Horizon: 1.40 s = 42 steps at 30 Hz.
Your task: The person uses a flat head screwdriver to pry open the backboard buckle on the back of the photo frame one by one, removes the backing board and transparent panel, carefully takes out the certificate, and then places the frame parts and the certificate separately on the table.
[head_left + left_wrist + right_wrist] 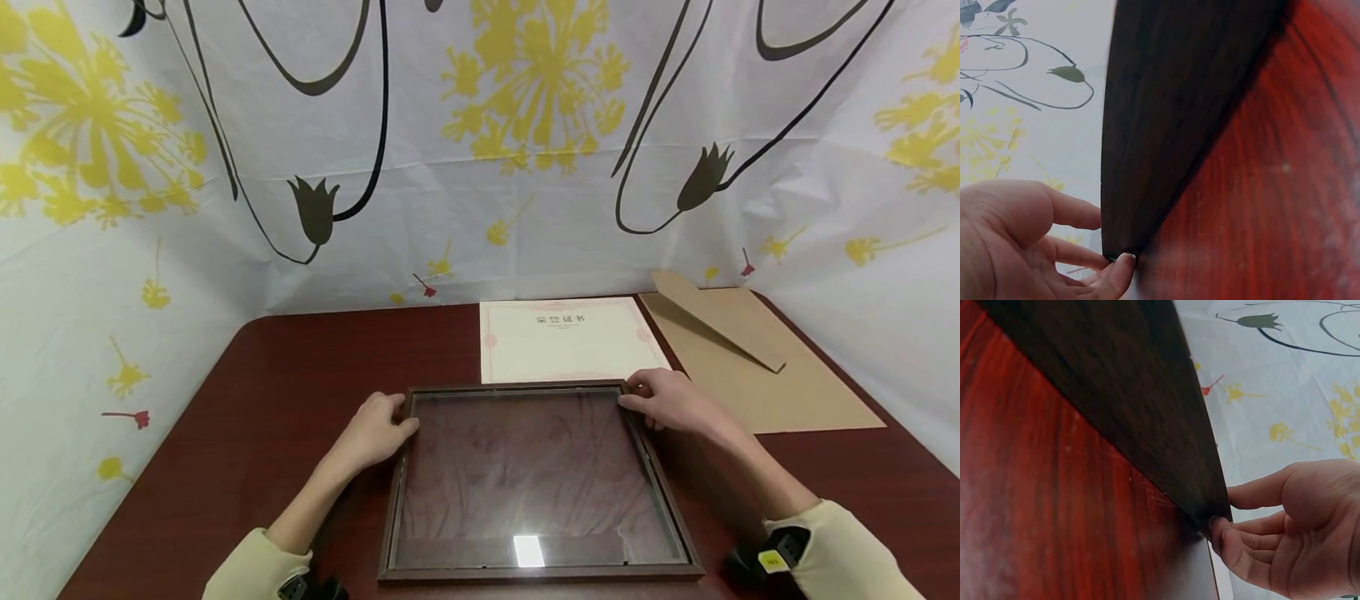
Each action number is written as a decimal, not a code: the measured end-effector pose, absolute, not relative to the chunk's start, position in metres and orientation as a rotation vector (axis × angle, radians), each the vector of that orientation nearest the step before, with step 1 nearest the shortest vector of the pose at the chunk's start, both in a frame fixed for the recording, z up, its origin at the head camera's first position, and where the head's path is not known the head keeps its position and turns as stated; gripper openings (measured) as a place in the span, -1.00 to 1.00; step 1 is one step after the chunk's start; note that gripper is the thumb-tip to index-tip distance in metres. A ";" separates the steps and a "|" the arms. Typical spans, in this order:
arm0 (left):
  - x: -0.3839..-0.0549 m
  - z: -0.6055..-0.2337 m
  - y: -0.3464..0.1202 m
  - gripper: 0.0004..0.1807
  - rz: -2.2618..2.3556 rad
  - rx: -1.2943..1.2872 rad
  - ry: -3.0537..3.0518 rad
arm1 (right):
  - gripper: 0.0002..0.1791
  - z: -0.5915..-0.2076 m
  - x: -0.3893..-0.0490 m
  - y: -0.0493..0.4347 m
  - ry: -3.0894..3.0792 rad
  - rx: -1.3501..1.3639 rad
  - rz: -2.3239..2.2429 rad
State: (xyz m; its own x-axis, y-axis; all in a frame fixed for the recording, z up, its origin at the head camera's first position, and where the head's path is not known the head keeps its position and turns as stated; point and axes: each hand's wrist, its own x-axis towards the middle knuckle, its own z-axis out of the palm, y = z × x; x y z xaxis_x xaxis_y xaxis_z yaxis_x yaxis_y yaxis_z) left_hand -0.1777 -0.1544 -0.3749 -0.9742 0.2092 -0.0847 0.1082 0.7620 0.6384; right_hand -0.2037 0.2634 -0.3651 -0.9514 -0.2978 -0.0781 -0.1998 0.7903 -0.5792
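A dark brown picture frame [540, 575] with a clear pane [525, 467] lies on the table, directly before me. My left hand [375, 429] grips its far left corner, thumb on top of the rim and fingers down its outer side. At the far right corner my right hand [671, 402] holds it the same way. Both wrist views show the frame's side wall [1160, 125] close up, with fingertips [1229, 540] curled at the lower edge of the corner. A bright reflection shows on the pane near its front edge.
A cream certificate sheet [573, 346] with Chinese characters lies just behind the frame. To the right is a brown backing board [810, 383] with a raised stand flap [720, 325]. Flower-printed white cloth [450, 233] hangs around the dark red table [247, 417].
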 end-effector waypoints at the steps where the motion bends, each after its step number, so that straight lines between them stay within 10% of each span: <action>1: -0.177 -0.375 -0.155 -0.42 0.996 0.254 2.806 | -0.58 -0.365 -0.204 0.263 2.812 -0.394 -0.876; 42: -0.180 -0.379 -0.138 -0.51 2.065 -0.129 2.166 | -0.73 -0.365 -0.211 0.262 2.753 -0.434 -0.863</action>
State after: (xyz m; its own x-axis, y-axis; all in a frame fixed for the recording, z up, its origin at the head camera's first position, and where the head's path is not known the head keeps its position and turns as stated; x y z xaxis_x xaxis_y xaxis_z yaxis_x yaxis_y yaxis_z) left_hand -0.1797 -0.1379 -0.3785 -0.9857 0.0381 -0.1640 -0.1620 0.0508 0.9855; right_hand -0.2107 0.2623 -0.3648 -0.9312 -0.3431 -0.1228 -0.2116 0.7835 -0.5843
